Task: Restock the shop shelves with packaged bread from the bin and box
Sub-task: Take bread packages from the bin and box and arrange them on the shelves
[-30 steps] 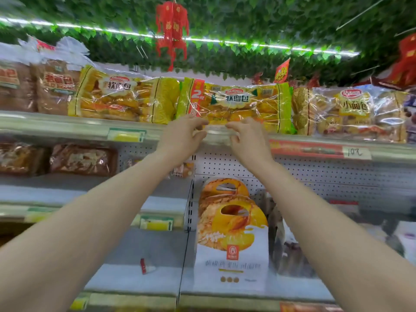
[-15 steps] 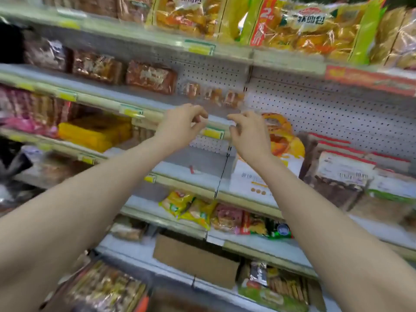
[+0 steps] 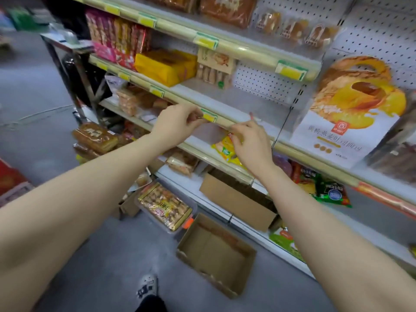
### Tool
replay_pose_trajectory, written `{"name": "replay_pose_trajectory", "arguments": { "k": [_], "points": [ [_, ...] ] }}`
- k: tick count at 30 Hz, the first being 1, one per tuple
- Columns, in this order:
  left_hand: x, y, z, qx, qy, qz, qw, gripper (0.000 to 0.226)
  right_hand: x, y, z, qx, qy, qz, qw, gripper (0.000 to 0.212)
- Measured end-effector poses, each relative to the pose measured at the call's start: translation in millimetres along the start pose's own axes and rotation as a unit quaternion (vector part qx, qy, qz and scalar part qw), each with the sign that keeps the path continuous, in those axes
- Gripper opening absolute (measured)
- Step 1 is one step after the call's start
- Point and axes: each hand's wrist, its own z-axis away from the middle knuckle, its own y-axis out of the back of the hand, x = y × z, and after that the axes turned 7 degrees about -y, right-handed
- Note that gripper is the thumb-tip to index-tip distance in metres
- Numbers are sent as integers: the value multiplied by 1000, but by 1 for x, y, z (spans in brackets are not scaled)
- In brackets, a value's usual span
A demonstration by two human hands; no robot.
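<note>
Fingers [image 3: 192,117] of the left hand [image 3: 177,124] are loosely curled, thumb close to the tips, right in front of a yellow price tag [image 3: 209,117] on the shelf rail [image 3: 227,123]. Motion blur leaves it unclear whether they touch the tag, but no package is in them. The right hand [image 3: 249,143] is half curled too and appears to hold nothing, hovering before the same rail.

What is left of the stock sits on the floor below. A clear bin [image 3: 189,221] with an orange latch holds a gold-wrapped bread pack [image 3: 165,207], and touching its corner is an open cardboard box [image 3: 216,251] that looks empty.

By my reading the box is finished and the bin is not. The shelf board [image 3: 238,100] behind the hands has bare space, so there is room to fill. With both hands free, the remaining work is to reach down, take the pack from the bin and set it on a shelf.
</note>
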Motion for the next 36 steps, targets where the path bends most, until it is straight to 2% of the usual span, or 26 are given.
{"name": "replay_pose_trajectory", "arguments": {
  "k": [5,16,25,31,36],
  "points": [
    [-73,3,16,-18,16,-21,999,22,-36,-64,-13,-45,-4,-12,999,33],
    [-259,-36,18,-101,69,32,992,24,-92,-222,-61,-111,-81,-22,990,31],
    [-346,-123,45,-204,159,66,964,36,-67,-332,-53,-238,-168,-29,956,30],
    [-386,-183,61,-253,201,67,944,42,-39,-401,-56,-317,-188,-20,929,35],
    [-418,-237,78,-258,233,85,934,50,-12,-461,-57,-366,-188,-14,911,38]
  ]
}}
